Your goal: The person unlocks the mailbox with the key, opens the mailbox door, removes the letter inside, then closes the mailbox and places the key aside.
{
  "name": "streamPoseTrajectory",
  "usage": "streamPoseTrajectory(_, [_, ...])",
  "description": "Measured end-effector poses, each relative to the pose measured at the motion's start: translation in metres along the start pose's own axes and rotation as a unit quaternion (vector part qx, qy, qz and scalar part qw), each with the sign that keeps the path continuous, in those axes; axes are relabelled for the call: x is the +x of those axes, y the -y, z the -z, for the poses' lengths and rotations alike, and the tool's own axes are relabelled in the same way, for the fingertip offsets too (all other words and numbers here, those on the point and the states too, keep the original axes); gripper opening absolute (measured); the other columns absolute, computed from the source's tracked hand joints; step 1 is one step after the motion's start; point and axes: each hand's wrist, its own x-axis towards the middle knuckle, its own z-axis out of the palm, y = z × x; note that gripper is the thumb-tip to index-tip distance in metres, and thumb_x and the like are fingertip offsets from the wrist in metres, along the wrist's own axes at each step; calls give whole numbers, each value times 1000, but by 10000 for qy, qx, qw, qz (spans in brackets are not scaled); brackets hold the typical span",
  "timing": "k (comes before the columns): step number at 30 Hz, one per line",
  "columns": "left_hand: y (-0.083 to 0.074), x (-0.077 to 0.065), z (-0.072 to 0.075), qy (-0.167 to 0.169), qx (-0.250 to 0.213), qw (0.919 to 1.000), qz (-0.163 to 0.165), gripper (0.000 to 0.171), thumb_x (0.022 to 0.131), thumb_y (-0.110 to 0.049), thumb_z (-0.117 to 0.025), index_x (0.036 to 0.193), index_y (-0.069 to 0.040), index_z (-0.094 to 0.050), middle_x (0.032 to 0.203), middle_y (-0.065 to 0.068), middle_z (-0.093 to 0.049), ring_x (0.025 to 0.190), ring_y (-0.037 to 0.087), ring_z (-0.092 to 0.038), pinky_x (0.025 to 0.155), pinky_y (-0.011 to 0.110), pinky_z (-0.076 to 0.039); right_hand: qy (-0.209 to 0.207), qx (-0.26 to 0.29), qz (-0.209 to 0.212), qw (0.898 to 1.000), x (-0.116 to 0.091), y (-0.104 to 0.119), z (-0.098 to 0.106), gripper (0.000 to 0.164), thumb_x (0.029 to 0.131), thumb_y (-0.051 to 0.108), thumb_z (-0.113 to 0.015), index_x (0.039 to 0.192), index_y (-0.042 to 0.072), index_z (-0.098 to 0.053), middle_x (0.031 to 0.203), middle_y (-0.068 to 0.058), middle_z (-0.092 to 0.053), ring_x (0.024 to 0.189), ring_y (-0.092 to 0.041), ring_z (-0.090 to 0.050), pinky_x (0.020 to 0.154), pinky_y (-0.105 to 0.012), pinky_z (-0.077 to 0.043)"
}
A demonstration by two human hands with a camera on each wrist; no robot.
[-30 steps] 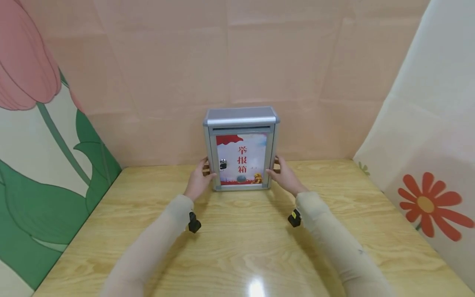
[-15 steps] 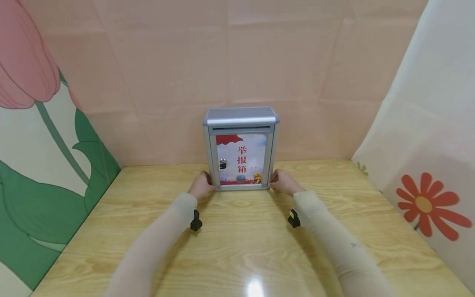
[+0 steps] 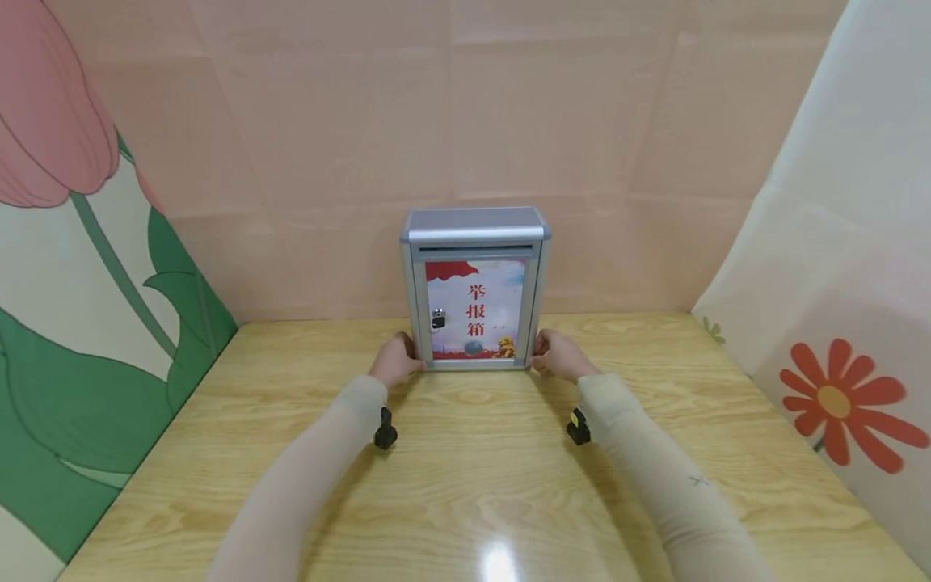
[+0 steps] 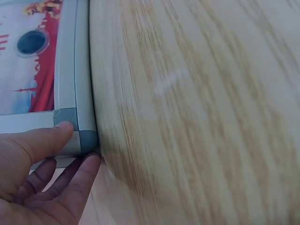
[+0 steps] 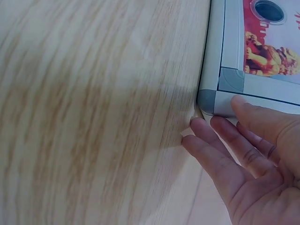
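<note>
A grey metal report box (image 3: pixel 502 291) with red characters on its front stands upright at the back of the wooden table. It has a slot (image 3: pixel 476 249) near the top and a small lock (image 3: pixel 438 318) on the left of its door. My left hand (image 3: pixel 394 360) grips the lower left corner, thumb on the front edge and fingers at the side and near the base. At the lower right corner, my right hand (image 3: pixel 558 356) holds the box likewise, its thumb (image 5: pixel 248 110) on the frame and its fingers bent beside it. Parts of the fingers are hidden behind the box.
The wood-grain table (image 3: pixel 465 469) spreads in front of the box. Behind it hangs a pink cloth (image 3: pixel 327 145). Flower-printed cloths stand at the left and right sides. A black wrist camera (image 3: pixel 385 430) sits at the left cuff, another (image 3: pixel 579 427) at the right.
Both hands have slid down the box's sides to its bottom corners and the fingers have bent in there. The box stands in nearly the same spot.
</note>
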Motion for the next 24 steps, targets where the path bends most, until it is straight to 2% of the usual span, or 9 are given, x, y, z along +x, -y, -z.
streamPoseTrajectory(11, [2, -2, 4, 58, -45, 9999, -85, 29, 82, -6, -76, 100, 4, -54, 90, 13, -59, 81, 22, -53, 77, 35, -48, 46, 36, -28, 10000, 1, -2, 3, 20, 89, 2, -66, 98, -6, -50, 89, -14, -56, 77, -24, -61, 67, -38, -55])
streamPoseTrajectory(15, [4, -1, 5, 42, -135, 9997, -187, 29, 81, -5, -76, 100, 4, -55, 93, 16, -61, 83, 23, -56, 78, 37, -49, 85, 68, -63, 9999, -1, 1, 3, 21, 89, 1, -65, 101, -8, -50, 92, -18, -57, 79, -28, -63, 70, -40, -56])
streamPoseTrajectory(18, [8, -2, 5, 110, -276, 9995, -139, 30, 81, -7, -76, 102, 5, -57, 97, 18, -63, 85, 24, -57, 79, 37, -50, 141, -584, -152, 9981, -8, 10, 3, 26, 88, 4, -68, 104, -9, -53, 97, -20, -60, 85, -29, -62, 74, -41, -55])
streamPoseTrajectory(20, [11, -2, 5, 181, -377, 9991, -65, 30, 82, -8, -76, 104, 5, -58, 100, 18, -64, 86, 24, -58, 80, 36, -50, 385, -1249, -283, 9910, -16, 23, 3, 29, 87, 8, -68, 107, -9, -55, 100, -19, -62, 86, -30, -61, 75, -40, -54])
streamPoseTrajectory(22, [13, -2, 6, 228, -453, 9987, -37, 30, 83, -9, -76, 104, 5, -59, 101, 19, -64, 87, 24, -59, 80, 36, -50, 706, -1834, -366, 9798, -24, 42, 0, 27, 88, 13, -69, 105, -6, -59, 98, -16, -64, 86, -27, -61, 73, -38, -53])
streamPoseTrajectory(24, [14, -1, 6, 232, -480, 9986, -67, 30, 82, -9, -76, 104, 5, -59, 101, 19, -64, 88, 25, -59, 80, 36, -50, 1037, -1790, -329, 9778, -28, 62, -4, 22, 91, 15, -66, 102, -3, -60, 97, -15, -64, 85, -28, -62, 71, -36, -53])
